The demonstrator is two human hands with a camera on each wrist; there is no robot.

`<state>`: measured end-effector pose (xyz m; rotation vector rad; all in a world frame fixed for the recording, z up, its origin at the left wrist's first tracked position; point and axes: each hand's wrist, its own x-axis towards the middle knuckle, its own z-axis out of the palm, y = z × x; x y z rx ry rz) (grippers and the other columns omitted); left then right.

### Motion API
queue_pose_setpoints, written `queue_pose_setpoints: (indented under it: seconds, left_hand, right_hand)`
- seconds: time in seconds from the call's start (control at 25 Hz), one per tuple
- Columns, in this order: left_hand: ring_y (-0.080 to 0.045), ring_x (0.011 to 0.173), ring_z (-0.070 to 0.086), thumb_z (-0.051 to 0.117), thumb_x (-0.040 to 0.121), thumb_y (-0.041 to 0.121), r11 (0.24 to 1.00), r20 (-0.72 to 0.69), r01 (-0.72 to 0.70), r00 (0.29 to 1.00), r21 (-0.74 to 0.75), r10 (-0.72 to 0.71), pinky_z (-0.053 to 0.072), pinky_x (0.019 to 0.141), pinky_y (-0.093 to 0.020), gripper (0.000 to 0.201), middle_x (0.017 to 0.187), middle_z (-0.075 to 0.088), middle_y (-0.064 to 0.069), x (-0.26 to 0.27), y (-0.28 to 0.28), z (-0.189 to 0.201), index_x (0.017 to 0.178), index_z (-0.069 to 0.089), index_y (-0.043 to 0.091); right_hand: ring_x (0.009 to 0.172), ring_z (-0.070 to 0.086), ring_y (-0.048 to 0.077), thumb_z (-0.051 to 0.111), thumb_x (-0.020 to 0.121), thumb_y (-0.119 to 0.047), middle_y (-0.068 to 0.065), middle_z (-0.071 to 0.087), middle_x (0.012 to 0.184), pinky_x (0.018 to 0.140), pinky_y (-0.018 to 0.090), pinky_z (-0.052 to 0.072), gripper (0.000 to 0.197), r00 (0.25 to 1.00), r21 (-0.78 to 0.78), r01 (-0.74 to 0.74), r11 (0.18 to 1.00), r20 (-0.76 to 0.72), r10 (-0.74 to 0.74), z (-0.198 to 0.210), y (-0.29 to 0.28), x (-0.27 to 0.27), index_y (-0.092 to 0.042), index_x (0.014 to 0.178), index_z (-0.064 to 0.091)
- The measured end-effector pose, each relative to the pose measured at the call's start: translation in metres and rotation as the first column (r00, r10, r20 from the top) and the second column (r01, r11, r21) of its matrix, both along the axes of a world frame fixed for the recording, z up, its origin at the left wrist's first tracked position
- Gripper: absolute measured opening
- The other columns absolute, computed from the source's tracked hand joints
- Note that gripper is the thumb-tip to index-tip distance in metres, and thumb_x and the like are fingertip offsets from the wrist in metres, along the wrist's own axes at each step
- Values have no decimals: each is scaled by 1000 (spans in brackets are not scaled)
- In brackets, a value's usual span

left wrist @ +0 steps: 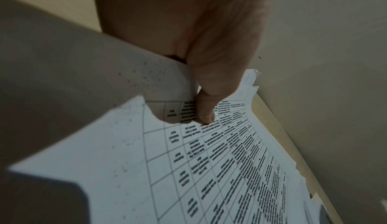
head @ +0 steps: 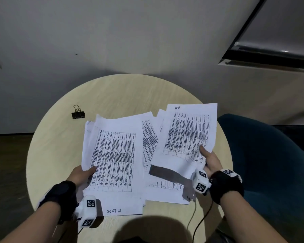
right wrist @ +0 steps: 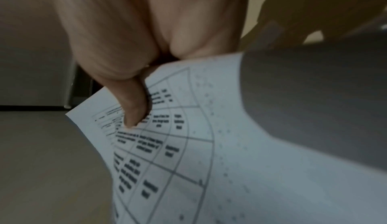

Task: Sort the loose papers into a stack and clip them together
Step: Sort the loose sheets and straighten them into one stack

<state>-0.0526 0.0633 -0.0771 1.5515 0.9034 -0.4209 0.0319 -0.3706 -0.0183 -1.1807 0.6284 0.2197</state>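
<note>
Printed sheets with tables lie spread over the round table [head: 60, 155]. My left hand [head: 82, 174] pinches the left edge of a sheet marked "IT LOGS" [head: 112, 155], thumb on top; the left wrist view shows that thumb [left wrist: 206, 111] pressed on the print of that sheet [left wrist: 209, 169]. My right hand [head: 210, 159] pinches the lower right corner of a sheet marked "HR" [head: 188, 134], lifted off the pile; its thumb [right wrist: 134, 106] lies on the HR sheet [right wrist: 209, 161]. More loose papers [head: 167, 192] lie beneath and between. A black binder clip [head: 78, 114] rests at the table's far left.
A dark teal chair [head: 270, 163] stands close on the right of the table. Cables [head: 198, 223] trail from my right wrist over the near edge. A grey wall lies beyond the table, dark floor on the left.
</note>
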Motion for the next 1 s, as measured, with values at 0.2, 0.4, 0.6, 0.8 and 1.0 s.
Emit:
queue_pose_setpoints:
  seconds: [0.2, 0.4, 0.6, 0.8, 1.0]
  left_hand:
    - [-18, 49, 39, 63, 91, 27, 999, 30, 39, 999, 12, -39, 32, 50, -24, 30, 53, 49, -6, -3, -3, 2, 72, 51, 7]
    - [-28, 109, 58, 41, 76, 81, 987, -12, 4, 1000, -159, -6, 47, 96, -42, 71, 112, 60, -7, -2, 7, -3, 118, 56, 26]
    - [-22, 83, 65, 76, 69, 51, 990, 35, 131, 991, 48, -133, 49, 83, -33, 52, 94, 71, -1, -1, 3, -6, 103, 68, 12]
    - [-15, 38, 33, 63, 88, 12, 993, 190, 100, 976, 57, -109, 28, 46, -22, 22, 45, 43, -7, 20, -26, 39, 70, 50, 6]
    - [-10, 41, 45, 62, 89, 7, 964, 477, 221, 838, 150, -267, 36, 42, -13, 21, 51, 52, -1, 43, -27, 116, 70, 54, 10]
  right_hand:
    - [75, 69, 22, 61, 91, -8, 12, 71, 97, 72, 32, 57, 32, 902, -272, -431, 861, -113, 416, 8, 84, -12, 2, 121, 58]
    - [94, 61, 24, 70, 82, -20, 8, 62, 113, 82, 31, 51, 50, 761, -648, -619, 444, -354, 544, -28, 162, -13, -7, 127, 53]
    - [127, 42, 33, 77, 74, -34, 15, 36, 138, 99, 43, 43, 96, 676, -686, -701, 195, -552, 488, -45, 182, 9, -15, 147, 18]
    - [104, 59, 31, 68, 67, -52, 9, 55, 126, 77, 37, 49, 91, 718, -447, -694, 564, -476, 507, -56, 167, 16, -21, 143, 28]
    - [90, 68, 17, 79, 73, -12, 14, 72, 106, 95, 41, 51, 45, 918, -35, -396, 917, -20, 396, 15, 143, 29, -1, 111, 56]
